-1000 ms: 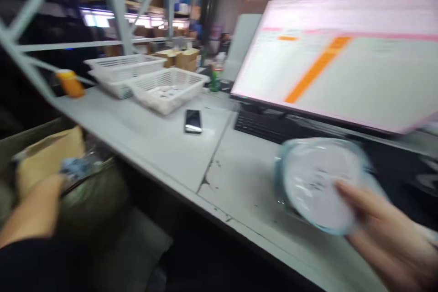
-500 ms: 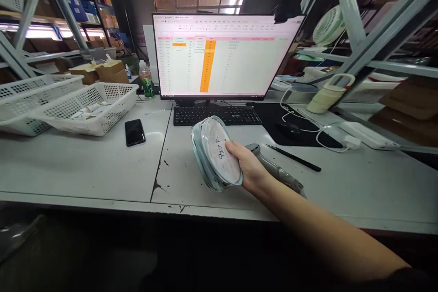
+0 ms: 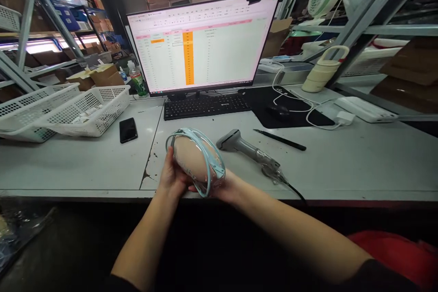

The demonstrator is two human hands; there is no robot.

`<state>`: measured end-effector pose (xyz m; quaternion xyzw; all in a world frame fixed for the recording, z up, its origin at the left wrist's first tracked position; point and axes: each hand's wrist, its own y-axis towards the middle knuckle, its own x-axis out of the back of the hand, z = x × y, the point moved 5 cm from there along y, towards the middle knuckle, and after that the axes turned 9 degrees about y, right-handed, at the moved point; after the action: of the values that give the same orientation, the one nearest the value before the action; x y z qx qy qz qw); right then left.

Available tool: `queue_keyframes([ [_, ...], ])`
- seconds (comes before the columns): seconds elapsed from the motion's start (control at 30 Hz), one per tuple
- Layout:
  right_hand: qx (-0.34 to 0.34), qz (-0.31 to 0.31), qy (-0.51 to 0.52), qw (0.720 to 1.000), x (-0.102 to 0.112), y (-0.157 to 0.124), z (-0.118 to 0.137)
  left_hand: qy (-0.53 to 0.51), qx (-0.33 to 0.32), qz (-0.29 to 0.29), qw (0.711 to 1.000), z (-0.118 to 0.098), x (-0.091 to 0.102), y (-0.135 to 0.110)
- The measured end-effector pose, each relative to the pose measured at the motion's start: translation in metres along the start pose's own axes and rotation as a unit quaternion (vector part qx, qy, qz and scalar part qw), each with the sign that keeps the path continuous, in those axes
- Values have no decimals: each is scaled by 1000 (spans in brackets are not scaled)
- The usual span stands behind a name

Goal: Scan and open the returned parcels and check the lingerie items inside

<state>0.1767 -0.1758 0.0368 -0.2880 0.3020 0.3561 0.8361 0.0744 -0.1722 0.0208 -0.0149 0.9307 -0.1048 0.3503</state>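
Note:
Both hands hold a clear plastic pouch (image 3: 191,157) with light blue trim, just above the desk's front edge. Rounded in outline, it has a smooth beige filling showing through. My left hand (image 3: 170,177) grips its left side, thumb up along the edge and fingers beneath. On the lower right, my right hand (image 3: 226,189) is wrapped under the pouch, most of its fingers hidden behind the plastic. A grey barcode scanner (image 3: 248,148) in clear wrap lies on the desk just right of the pouch, its cable running off the front edge.
Behind the pouch stand a black keyboard (image 3: 205,106) and a monitor (image 3: 219,54) with a spreadsheet. To the right lie a black pen-like tool (image 3: 280,139), a mouse (image 3: 278,112) and a white power strip (image 3: 366,109). On the left are a phone (image 3: 128,130) and white baskets (image 3: 102,121).
The pouch has turned over, from its white face with handwriting to the beige side, and moved slightly left and nearer. My left hand has come in and taken hold of it.

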Motion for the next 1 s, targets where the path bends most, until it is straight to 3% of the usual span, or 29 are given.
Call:
queue_keyframes([
  [0.07,70,-37,-109,991,11,-14,14,-54,-42,-24,997,-4,-1,-7],
  [0.13,220,-80,-248,940,16,-33,40,-75,-69,-53,993,-10,2,-13],
  [0.2,363,-76,-397,839,9,-55,63,-78,-70,-78,991,-12,7,-16],
  [0.27,439,-28,-538,719,-4,-71,75,-74,-72,-90,991,-11,10,-15],
  [0.33,455,25,-637,622,-17,-81,80,-60,-80,-91,991,-10,11,-14],
  [0.37,452,42,-668,589,-22,-84,83,-51,-82,-87,992,-9,11,-13],
  [0.53,396,128,-770,483,-45,-95,88,-41,-40,-74,996,0,12,-13],
  [0.63,394,145,-824,381,-55,-97,84,-55,-26,-71,996,4,17,-12],
  [0.7,421,135,-843,307,-59,-97,81,-52,-36,-62,996,5,19,-9],
  [0.77,458,133,-842,253,-63,-97,77,-35,-44,-47,997,5,20,-7],
  [0.83,480,141,-832,239,-64,-96,75,-21,-41,-33,998,5,21,-7],
  [0.87,478,146,-829,252,-64,-95,75,-20,-36,-29,999,5,21,-6],
  [0.93,462,141,-820,306,-62,-91,77,-22,-34,-27,999,5,22,-7],
  [1.0,438,119,-804,384,-60,-88,83,-14,-39,-23,999,4,22,-8],
])
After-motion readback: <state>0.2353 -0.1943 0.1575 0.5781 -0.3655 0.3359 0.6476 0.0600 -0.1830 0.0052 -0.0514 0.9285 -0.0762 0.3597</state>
